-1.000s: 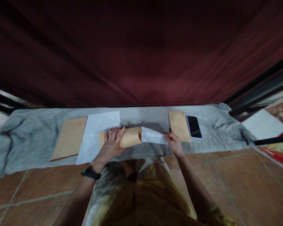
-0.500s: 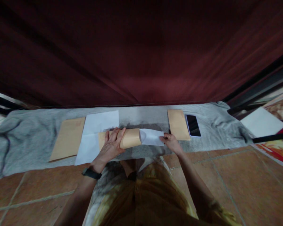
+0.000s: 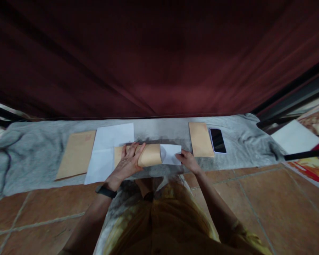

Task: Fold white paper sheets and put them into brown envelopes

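My left hand (image 3: 129, 159) lies across a brown paper envelope (image 3: 150, 154), gripping it with the fingers over its far edge and the thumb near the close edge. The envelope's mouth bulges apart on its right side. Part of a white folded paper (image 3: 170, 154) sticks out of that mouth; its other end is hidden inside. At the paper's right end, my right hand (image 3: 188, 160) pinches it between thumb and fingers. Under the envelope's left part, larger white sheets (image 3: 99, 164) lie on the grey cloth.
Another brown envelope (image 3: 77, 154) lies at the left. A third brown envelope (image 3: 201, 140) and a phone (image 3: 217, 140) are right of my right hand. Grey cloth (image 3: 244, 141) covers the narrow surface, with a dark red curtain (image 3: 159, 71) behind it and tiled floor (image 3: 276, 198) in front.
My right hand has moved left with the folded paper, so less of it shows outside the envelope. The left hand and envelope have shifted slightly right.
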The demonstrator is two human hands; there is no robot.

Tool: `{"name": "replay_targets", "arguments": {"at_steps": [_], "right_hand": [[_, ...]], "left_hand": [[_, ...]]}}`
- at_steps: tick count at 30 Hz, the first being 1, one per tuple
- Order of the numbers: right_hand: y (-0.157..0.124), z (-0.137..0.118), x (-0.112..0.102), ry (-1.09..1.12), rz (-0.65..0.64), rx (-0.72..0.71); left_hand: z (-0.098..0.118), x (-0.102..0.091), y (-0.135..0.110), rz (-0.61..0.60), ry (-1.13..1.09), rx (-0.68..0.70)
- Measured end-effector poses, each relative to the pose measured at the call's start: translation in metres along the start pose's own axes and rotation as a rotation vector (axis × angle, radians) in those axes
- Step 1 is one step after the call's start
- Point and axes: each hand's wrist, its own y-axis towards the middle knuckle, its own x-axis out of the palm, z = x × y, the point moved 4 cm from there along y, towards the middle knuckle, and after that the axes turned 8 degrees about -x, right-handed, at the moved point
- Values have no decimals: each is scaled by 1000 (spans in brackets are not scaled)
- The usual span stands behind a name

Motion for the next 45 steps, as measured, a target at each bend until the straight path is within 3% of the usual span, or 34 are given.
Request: {"name": "replay_targets", "arguments": {"at_steps": [6, 15, 22, 26, 29, 36, 45], "right_hand": [[-1, -4, -2, 149, 278, 35], [5, -16, 29, 186, 187, 1], [7, -17, 45, 58, 340, -82], [8, -13, 53, 103, 325, -32], [8, -9, 55, 119, 318, 45], [4, -11, 58, 272, 360, 12], [2, -7, 57, 375, 425, 72]], "left_hand": [[0, 2, 1, -12, -28, -3], [12, 8, 8, -47, -21, 67], [19, 10, 9, -67, -55, 62], [21, 13, 11, -68, -50, 73], [22, 13, 12, -68, -51, 80], [27, 6, 16, -76, -69, 83], [30, 4, 18, -92, -49, 99]]}}
